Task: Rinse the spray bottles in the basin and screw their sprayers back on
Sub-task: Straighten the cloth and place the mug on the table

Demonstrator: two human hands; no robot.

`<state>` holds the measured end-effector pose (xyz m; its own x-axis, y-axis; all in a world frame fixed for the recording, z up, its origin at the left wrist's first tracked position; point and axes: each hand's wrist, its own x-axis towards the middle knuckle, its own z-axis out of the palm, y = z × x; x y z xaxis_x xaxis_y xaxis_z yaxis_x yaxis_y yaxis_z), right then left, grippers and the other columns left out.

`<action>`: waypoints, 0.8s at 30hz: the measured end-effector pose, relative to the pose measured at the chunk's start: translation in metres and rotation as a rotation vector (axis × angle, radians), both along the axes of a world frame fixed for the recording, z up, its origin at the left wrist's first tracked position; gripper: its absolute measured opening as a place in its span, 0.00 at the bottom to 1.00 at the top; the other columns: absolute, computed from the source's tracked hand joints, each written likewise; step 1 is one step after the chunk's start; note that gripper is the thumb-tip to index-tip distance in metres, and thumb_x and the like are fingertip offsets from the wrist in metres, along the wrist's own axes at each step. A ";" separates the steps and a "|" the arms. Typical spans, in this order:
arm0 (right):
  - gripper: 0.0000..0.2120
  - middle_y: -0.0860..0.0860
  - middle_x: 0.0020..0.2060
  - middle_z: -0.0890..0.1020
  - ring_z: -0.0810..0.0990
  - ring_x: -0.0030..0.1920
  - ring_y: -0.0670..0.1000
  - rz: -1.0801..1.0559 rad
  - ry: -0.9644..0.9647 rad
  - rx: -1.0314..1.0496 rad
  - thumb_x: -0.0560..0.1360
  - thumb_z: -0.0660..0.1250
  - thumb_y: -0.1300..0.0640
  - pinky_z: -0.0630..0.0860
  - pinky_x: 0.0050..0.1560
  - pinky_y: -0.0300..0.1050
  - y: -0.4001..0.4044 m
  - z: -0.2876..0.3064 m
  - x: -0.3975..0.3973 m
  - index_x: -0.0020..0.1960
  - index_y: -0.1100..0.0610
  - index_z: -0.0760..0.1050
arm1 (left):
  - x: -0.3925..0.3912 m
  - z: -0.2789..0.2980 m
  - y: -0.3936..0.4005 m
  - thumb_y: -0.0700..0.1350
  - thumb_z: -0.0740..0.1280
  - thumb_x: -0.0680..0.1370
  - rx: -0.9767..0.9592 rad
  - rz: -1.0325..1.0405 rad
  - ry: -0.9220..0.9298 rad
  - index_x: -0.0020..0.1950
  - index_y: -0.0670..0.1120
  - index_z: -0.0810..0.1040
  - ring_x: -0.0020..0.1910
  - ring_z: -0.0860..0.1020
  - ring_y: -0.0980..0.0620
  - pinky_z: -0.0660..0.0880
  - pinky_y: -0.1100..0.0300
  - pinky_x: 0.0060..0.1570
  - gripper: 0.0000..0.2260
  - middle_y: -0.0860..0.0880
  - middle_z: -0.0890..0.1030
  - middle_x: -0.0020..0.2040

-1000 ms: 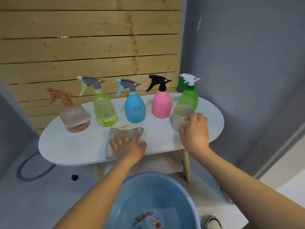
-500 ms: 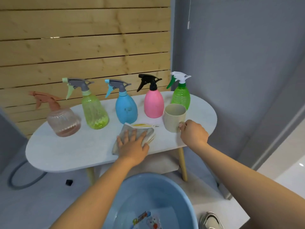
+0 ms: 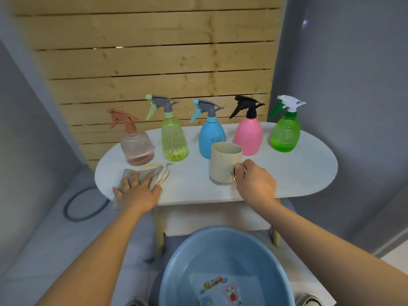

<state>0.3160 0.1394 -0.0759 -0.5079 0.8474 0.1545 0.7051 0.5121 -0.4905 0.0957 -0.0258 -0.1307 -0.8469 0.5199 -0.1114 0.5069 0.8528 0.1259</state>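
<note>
5 spray bottles, sprayers on, stand in a row at the back of the white table (image 3: 298, 173): clear-pink (image 3: 137, 149), yellow-green (image 3: 174, 140), blue (image 3: 210, 138), pink (image 3: 248, 135), green (image 3: 286, 133). L hand (image 3: 138, 191), fingers spread flat, presses a gray cloth (image 3: 141, 175) at the table's front edge; R hand (image 3: 256, 184), fingers curled, grips the handle of a beige cup (image 3: 224, 165). Blue basin (image 3: 225, 268) sits on the floor below, w/ a cartoon sticker inside.

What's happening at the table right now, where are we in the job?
The left hand presses flat on a grey cloth on the white table, while the right hand grips the handle of a beige mug. All five spray bottles stand in a row with sprayers on. The blue basin sits below.
</note>
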 end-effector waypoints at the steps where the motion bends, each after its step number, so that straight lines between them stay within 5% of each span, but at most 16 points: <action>1: 0.14 0.57 0.44 0.79 0.72 0.42 0.58 0.003 0.001 -0.002 0.81 0.50 0.49 0.65 0.40 0.47 -0.003 0.000 -0.003 0.46 0.57 0.68 | -0.007 0.001 -0.006 0.62 0.51 0.76 0.007 0.040 -0.006 0.76 0.62 0.48 0.76 0.43 0.44 0.44 0.37 0.71 0.29 0.47 0.46 0.78; 5: 0.14 0.54 0.40 0.76 0.70 0.40 0.57 0.008 0.003 -0.017 0.81 0.49 0.49 0.64 0.39 0.46 -0.001 0.000 -0.008 0.46 0.56 0.68 | -0.009 -0.001 0.003 0.65 0.51 0.73 0.007 0.077 -0.012 0.75 0.64 0.48 0.75 0.46 0.41 0.48 0.37 0.69 0.31 0.45 0.49 0.78; 14: 0.15 0.59 0.48 0.80 0.76 0.49 0.61 -0.041 -0.033 0.091 0.81 0.50 0.50 0.63 0.40 0.47 0.031 0.005 0.021 0.53 0.58 0.71 | 0.060 0.000 0.079 0.59 0.52 0.77 0.035 -0.165 -0.037 0.76 0.62 0.47 0.75 0.41 0.38 0.40 0.39 0.71 0.28 0.45 0.44 0.78; 24: 0.16 0.57 0.43 0.81 0.75 0.42 0.60 -0.193 -0.059 0.146 0.81 0.50 0.49 0.64 0.38 0.47 0.076 0.011 0.087 0.52 0.58 0.71 | 0.136 -0.004 0.160 0.59 0.52 0.79 0.031 -0.478 -0.014 0.76 0.61 0.47 0.76 0.39 0.39 0.38 0.40 0.71 0.27 0.45 0.43 0.78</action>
<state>0.4032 0.2157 -0.0654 -0.3502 0.9005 0.2578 0.8221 0.4274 -0.3762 0.2320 0.1341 -0.1343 -0.5109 0.8540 -0.0989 0.8394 0.5203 0.1570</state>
